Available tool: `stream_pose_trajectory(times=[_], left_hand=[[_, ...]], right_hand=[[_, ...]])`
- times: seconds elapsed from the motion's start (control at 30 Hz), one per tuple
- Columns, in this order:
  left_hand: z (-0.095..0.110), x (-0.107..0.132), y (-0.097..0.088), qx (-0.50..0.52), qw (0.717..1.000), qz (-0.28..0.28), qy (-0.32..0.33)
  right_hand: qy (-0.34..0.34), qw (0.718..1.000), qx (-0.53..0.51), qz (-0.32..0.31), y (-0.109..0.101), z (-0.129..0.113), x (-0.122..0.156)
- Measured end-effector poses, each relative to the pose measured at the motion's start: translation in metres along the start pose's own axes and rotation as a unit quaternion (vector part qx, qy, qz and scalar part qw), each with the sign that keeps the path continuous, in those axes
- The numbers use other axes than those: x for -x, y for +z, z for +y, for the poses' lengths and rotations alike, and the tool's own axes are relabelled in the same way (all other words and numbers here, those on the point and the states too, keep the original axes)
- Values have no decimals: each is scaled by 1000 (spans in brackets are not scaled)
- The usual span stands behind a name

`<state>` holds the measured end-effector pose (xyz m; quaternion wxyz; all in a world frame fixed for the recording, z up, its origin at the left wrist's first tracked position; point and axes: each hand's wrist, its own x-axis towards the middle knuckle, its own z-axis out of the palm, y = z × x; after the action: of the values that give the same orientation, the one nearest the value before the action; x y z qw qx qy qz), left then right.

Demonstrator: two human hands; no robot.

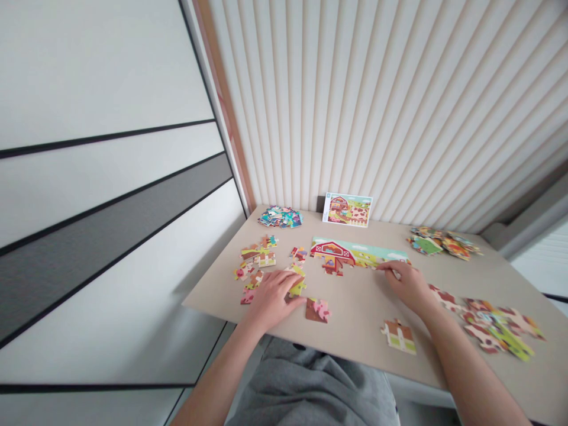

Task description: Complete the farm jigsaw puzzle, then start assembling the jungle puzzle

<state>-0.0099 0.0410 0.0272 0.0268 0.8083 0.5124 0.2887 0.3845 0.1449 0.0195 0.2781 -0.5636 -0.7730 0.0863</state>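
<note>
My left hand (276, 297) rests near the table's front left, its fingers over a yellow-green puzzle piece (298, 286) and its thumb apart from them. Just right of that thumb lies a puzzle piece with a pink pig (317, 310). My right hand (406, 283) is at the lower right edge of the joined puzzle strip (361, 253), which has a red barn at its left. Its fingers are curled, with the tips touching the strip's edge; what they may pinch is hidden. A brown piece with a white fence (399, 336) lies in front of this hand.
A picture card (348, 210) leans upright at the back. Loose pieces lie in a blue pile (280, 217), a green and orange pile (444, 243), a cow-patterned group (499, 325) and a left group (258, 257). A white panelled surface (110, 284) borders the table's left.
</note>
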Motion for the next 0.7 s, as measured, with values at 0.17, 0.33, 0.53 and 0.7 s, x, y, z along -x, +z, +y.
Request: stream_pose_trajectory(times=[0.17,0.33,0.53,0.7], left_hand=[[2,0,2,-25,998,52,-25],[1,0,7,-54,997,50,-37],[-1,1,8,-65,997,36,-14],[-10,2,13,-68,997,25,5]], right_hand=[[8,1000,4,-5,-1,-2,-1],[16,1000,2,-4,-1,-2,-1],[39,999,-1,26,-4,-6,1],[36,998,-19,40,-7,-14,2]])
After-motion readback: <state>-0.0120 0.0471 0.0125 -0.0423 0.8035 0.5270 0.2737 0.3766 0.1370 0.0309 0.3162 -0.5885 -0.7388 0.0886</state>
